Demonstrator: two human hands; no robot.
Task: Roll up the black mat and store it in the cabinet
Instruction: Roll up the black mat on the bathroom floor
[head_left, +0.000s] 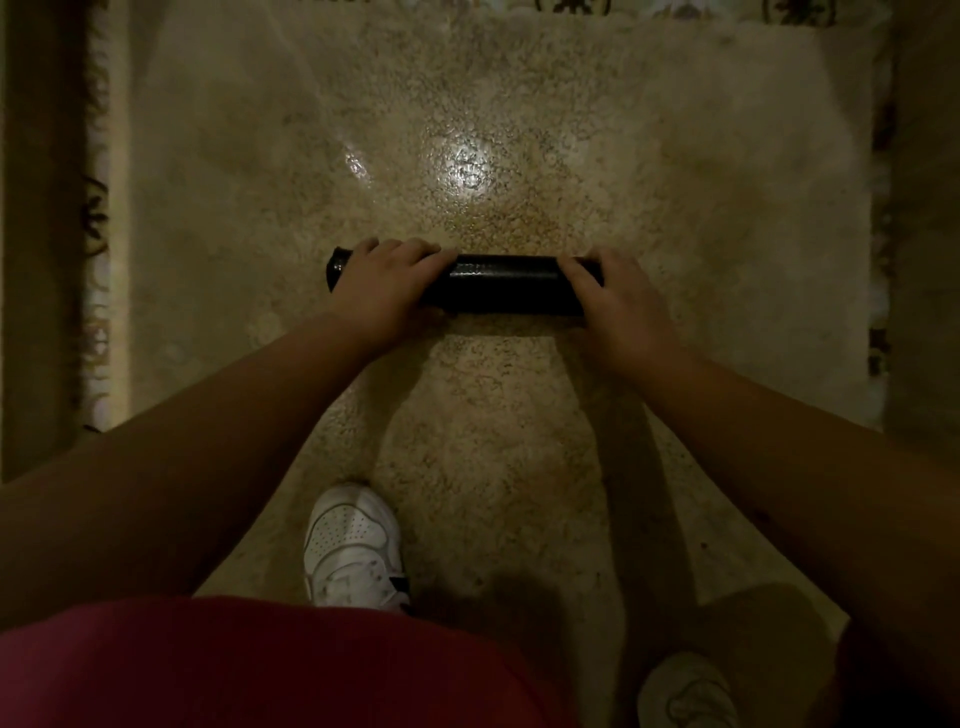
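Observation:
The black mat (501, 285) is a tight roll lying crosswise on the speckled stone floor, straight ahead of me. My left hand (384, 286) wraps over the roll near its left end, leaving a short black stub showing beyond the fingers. My right hand (618, 299) grips the roll's right end, covering it. Both hands press down on top of the roll. No cabinet is in view.
A patterned rug edge (96, 291) runs along the left and another rug edge (880, 291) along the right. My white shoes (356, 551) stand on the floor below the roll. A bright reflection (467, 161) shines on the floor beyond it.

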